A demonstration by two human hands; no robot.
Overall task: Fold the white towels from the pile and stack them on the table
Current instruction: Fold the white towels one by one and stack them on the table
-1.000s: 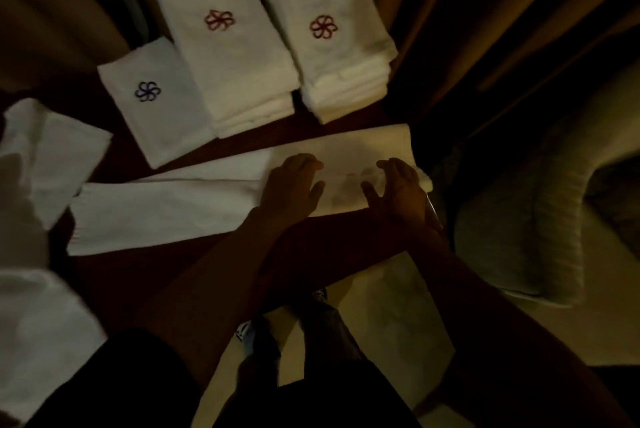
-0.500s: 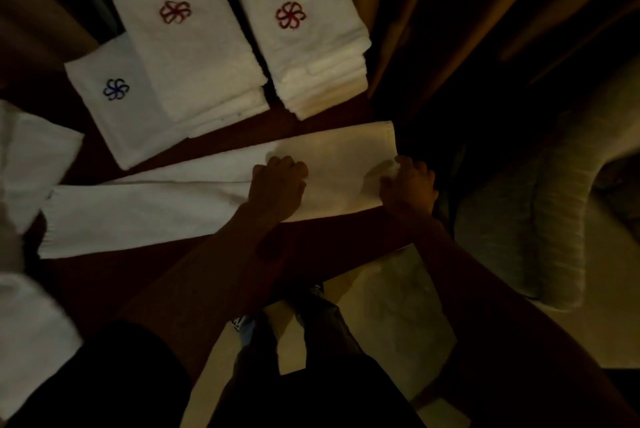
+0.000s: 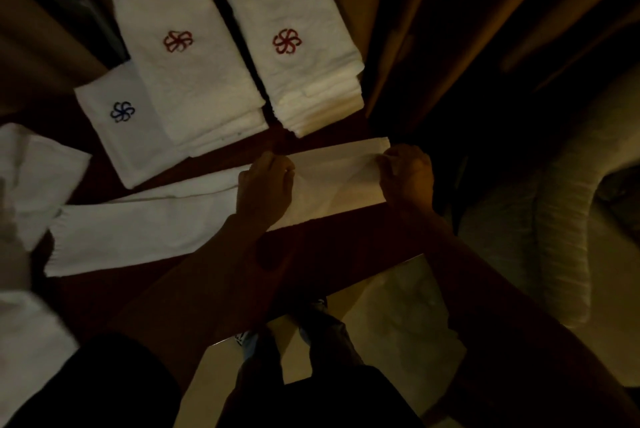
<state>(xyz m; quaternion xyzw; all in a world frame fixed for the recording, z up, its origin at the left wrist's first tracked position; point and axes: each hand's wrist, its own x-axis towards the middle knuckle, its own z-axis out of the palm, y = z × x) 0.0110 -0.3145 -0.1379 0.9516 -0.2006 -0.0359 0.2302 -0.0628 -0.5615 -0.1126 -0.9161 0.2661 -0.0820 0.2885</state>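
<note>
You have the long towel (image 3: 145, 233) lying as a narrow strip across the table (image 3: 346, 240), with both hands on its right half. Your right hand (image 3: 407, 175) pinches the right end near the far corner, fingers bunched on the cloth. Your left hand (image 3: 265, 185) sits at about the strip's middle, fingers curled over the cloth and apparently gripping it.

The step looks like folding that right end across. I'd suggest using the left hand as the hinge, so the crease falls square across the strip. Lift the end by both corners rather than only the far one, because the cloth between your hands is puckered. Lay edge on edge, then smooth outward from the crease. Aim for the size of the finished pieces just beyond the long towel: the right stack (image 3: 304, 81) and the middle stack (image 3: 194, 81), each topped with a red flower, and the blue-flower towel (image 3: 114, 137) beyond the strip's left half.

Your left fingertips are tucked under the knuckles, so I cannot tell whether they hold one layer or all of them. The strip's near right corner is behind your right wrist. The pile (image 3: 31, 178) off the long towel's left end is blurred and cut by the frame, so it cannot be counted. In this dim light the number of layers in the strip is also unclear.
</note>
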